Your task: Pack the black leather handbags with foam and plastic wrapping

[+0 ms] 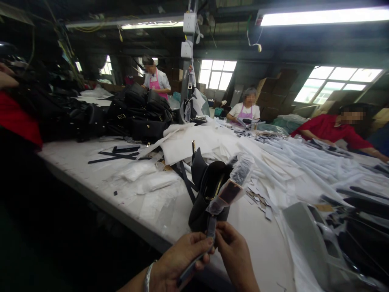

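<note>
A black handbag (199,211) stands on the near edge of the table with its top gaping and a gold zip showing inside. Its strap (212,225) runs toward me, and my left hand (185,257), wearing a silver bangle, is closed round it with the thumb on top. My right hand (234,253) pinches at the same strap from the other side; its fingertips are partly hidden. Clear wrapping (243,168) covers the strap part above the bag, near a large gold-framed buckle (230,192).
Black bags (139,109) are heaped at the back left. White sheets (194,140) and thin white strips cover the table's middle. Loose black straps (118,155) and clear plastic bags (152,178) lie left; a grey bin (313,239) stands right. Several people work around the table.
</note>
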The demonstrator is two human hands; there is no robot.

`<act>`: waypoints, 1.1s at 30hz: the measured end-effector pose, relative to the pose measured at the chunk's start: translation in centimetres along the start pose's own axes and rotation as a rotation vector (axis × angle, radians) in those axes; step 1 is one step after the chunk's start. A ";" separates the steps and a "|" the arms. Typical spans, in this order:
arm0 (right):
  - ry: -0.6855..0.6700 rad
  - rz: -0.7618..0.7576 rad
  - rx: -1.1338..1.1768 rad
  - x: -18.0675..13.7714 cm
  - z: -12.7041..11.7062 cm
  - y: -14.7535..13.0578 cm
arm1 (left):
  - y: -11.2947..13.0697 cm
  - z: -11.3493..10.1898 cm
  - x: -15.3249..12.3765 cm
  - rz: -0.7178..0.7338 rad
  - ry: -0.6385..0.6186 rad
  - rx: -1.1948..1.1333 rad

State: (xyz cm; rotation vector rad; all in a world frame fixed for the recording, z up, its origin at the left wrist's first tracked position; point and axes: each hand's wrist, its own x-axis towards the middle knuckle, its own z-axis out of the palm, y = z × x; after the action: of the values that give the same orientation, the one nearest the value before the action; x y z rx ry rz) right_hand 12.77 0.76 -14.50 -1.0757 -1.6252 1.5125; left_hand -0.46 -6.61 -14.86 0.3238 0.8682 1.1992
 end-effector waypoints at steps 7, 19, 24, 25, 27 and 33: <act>-0.007 -0.047 -0.145 0.9 0.2 0.0 | 0.4 0.5 0.0 -0.004 0.013 0.082; -0.222 -0.945 -1.062 -0.7 -4.1 -5.3 | -0.5 0.0 -0.1 0.249 0.140 0.308; -0.446 -0.915 -1.339 2.0 -0.5 -8.0 | -0.4 0.0 0.1 0.387 0.104 0.383; -0.479 -0.871 -1.386 2.5 0.2 -8.4 | -0.4 0.0 0.1 0.400 0.107 0.393; -0.537 -0.779 -1.439 3.2 1.2 -9.2 | -0.3 -0.1 0.2 0.418 0.108 0.396; -0.635 -0.740 -1.295 3.5 0.5 -10.2 | -0.2 -0.5 0.0 0.385 0.065 0.349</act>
State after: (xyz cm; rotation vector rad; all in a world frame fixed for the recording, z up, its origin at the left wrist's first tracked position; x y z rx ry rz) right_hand 9.51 3.75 -4.64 -0.3305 -3.1109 0.1451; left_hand -0.71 -6.77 -15.35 0.7656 1.1068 1.4151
